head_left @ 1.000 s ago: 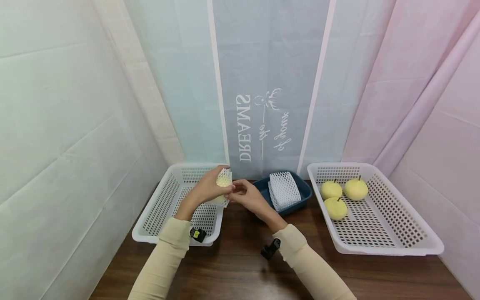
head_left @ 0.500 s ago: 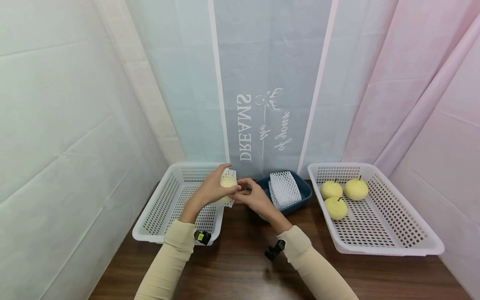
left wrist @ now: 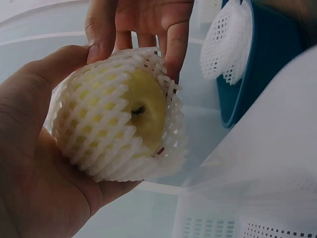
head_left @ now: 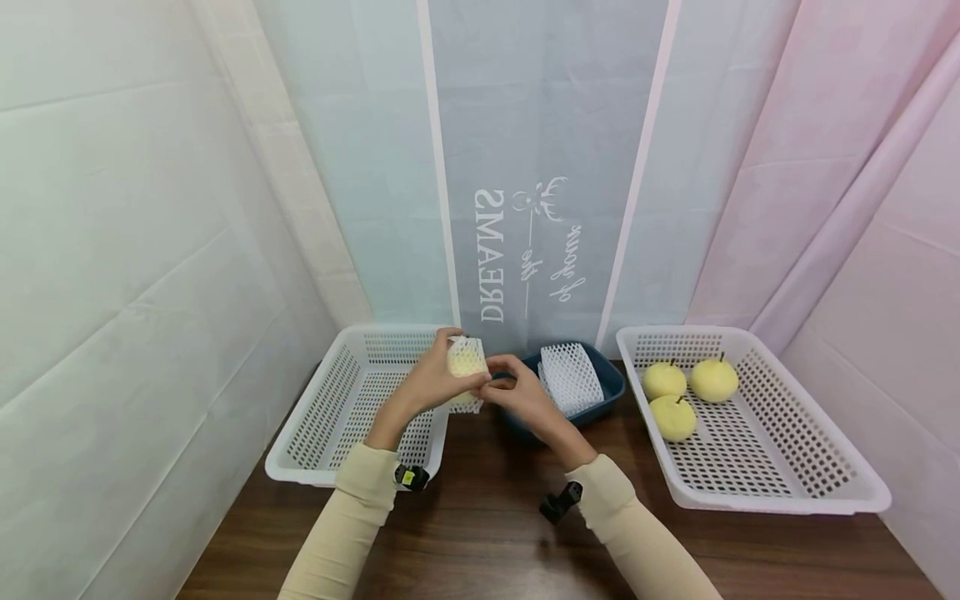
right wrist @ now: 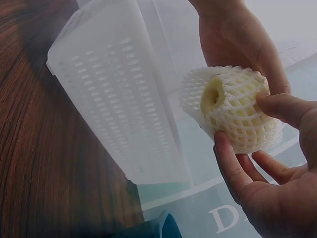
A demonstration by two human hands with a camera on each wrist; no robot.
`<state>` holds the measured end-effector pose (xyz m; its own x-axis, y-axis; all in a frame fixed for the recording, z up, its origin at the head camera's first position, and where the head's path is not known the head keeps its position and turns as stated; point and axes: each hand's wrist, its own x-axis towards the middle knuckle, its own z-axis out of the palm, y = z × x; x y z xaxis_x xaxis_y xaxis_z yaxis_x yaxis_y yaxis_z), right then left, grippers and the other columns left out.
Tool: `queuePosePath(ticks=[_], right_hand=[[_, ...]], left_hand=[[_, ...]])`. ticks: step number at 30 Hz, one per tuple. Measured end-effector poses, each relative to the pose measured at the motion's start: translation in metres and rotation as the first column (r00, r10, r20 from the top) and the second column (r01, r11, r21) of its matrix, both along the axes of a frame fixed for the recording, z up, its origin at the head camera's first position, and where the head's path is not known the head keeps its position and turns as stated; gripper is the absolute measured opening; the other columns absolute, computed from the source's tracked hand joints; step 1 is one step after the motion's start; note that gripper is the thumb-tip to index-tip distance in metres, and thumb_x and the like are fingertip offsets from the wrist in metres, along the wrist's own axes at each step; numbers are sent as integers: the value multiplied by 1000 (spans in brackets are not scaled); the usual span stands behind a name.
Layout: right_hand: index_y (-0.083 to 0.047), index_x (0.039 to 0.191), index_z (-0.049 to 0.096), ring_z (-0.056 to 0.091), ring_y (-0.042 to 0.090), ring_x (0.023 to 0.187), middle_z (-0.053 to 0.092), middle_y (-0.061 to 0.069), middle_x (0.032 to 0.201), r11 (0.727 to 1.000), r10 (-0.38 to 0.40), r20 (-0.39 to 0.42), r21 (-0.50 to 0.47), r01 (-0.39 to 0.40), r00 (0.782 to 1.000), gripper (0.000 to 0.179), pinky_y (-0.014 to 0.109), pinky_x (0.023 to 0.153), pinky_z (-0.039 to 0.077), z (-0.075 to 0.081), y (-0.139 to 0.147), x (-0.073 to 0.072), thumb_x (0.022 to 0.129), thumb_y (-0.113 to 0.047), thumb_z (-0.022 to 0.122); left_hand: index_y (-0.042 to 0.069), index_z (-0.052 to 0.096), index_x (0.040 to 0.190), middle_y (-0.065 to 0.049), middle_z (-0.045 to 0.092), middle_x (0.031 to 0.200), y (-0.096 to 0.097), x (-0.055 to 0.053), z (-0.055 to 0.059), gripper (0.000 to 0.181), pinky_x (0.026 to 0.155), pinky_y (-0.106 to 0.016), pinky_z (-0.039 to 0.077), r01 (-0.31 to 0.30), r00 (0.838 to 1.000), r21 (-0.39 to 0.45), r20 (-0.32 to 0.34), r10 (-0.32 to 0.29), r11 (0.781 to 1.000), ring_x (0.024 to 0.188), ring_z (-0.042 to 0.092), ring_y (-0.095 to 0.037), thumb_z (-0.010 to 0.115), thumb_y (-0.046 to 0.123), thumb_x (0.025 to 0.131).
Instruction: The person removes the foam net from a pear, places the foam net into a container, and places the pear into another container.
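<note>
A round yellow pear [left wrist: 148, 106] sits in a white foam net sleeve [left wrist: 94, 116], its stem showing at the sleeve's open end in the left wrist view. My left hand [head_left: 429, 385] grips the sleeved pear, thumb and fingers curved round its sides. On the other side, my right hand [head_left: 525, 400] holds it too, with thumb [right wrist: 280, 106] and fingertips [right wrist: 225, 141] on the mesh. The pear's bottom end [right wrist: 213, 94] shows through the other opening of the sleeve in the right wrist view. Both hands are raised over the gap between the left basket and the blue basin.
To the left stands a white perforated basket [head_left: 292, 477]. A blue basin [head_left: 617, 387] with folded foam nets [head_left: 572, 379] is behind my right hand. At the right, another white basket [head_left: 780, 504] holds several pears [head_left: 715, 380]. Curtains hang behind the brown table [head_left: 480, 533].
Both hands, with the sleeved pear between them, have drifted to the right, from over the left basket's edge towards the blue basin. The grip looks much the same.
</note>
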<state>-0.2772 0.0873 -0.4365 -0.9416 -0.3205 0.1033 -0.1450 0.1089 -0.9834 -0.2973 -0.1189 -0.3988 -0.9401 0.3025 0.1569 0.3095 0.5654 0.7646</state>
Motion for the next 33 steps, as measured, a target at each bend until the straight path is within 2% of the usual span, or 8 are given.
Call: queuePosePath(ticks=[4, 7, 11, 22, 27, 33], right_hand=[[-9, 147, 53, 67, 33, 127, 53, 17, 151, 1000, -6, -13, 7, 6, 1000, 53, 48, 103, 57, 1, 5, 0, 100, -18, 76], [-7, 148, 52, 65, 36, 130, 52, 19, 152, 1000, -9, -18, 13, 9, 1000, 56, 45, 102, 58, 3, 9, 1, 99, -17, 77], [-6, 149, 51, 64, 37, 130, 53, 20, 152, 1000, -14, -19, 27, 15, 1000, 58, 42, 102, 58, 6, 15, 3, 98, -18, 78], [-9, 147, 55, 65, 36, 129, 57, 17, 148, 996, -67, -46, 55, 70, 997, 58, 41, 99, 60, 9, 29, 2, 97, -24, 81], [-8, 148, 54, 62, 39, 132, 54, 18, 151, 995, -66, -57, 65, 69, 996, 58, 44, 101, 59, 11, 33, 5, 98, -22, 79], [-10, 148, 54, 59, 40, 135, 52, 17, 153, 993, -78, -47, 81, 82, 996, 58, 50, 105, 57, 13, 40, 9, 97, -22, 81]], left_hand=[[12, 37, 156, -14, 66, 124, 2, 1, -2, 93, 81, -42, 56, -1, 1000, 13, 3, 1, 1000, 96, 67, -25, 85, 50, 86], [7, 42, 150, -12, 65, 125, 4, 2, -4, 89, 81, -40, 55, 5, 1000, 24, -11, -4, 1000, 97, 65, -23, 86, 49, 86], [6, 44, 151, -11, 65, 127, 7, 2, -4, 88, 80, -38, 55, 21, 999, 21, -29, -21, 1000, 97, 64, -22, 85, 50, 86], [11, 38, 160, -12, 60, 141, 16, 7, -6, 89, 90, -44, 58, 95, 995, 78, -35, -92, 992, 111, 65, -25, 83, 43, 91], [12, 35, 161, -11, 58, 141, 24, 11, -6, 88, 93, -44, 57, 121, 993, 116, -25, -119, 986, 113, 63, -25, 83, 34, 90], [10, 24, 166, -14, 48, 153, 30, 17, -5, 93, 102, -48, 53, 179, 984, 140, -11, -179, 974, 123, 58, -27, 78, 25, 91]])
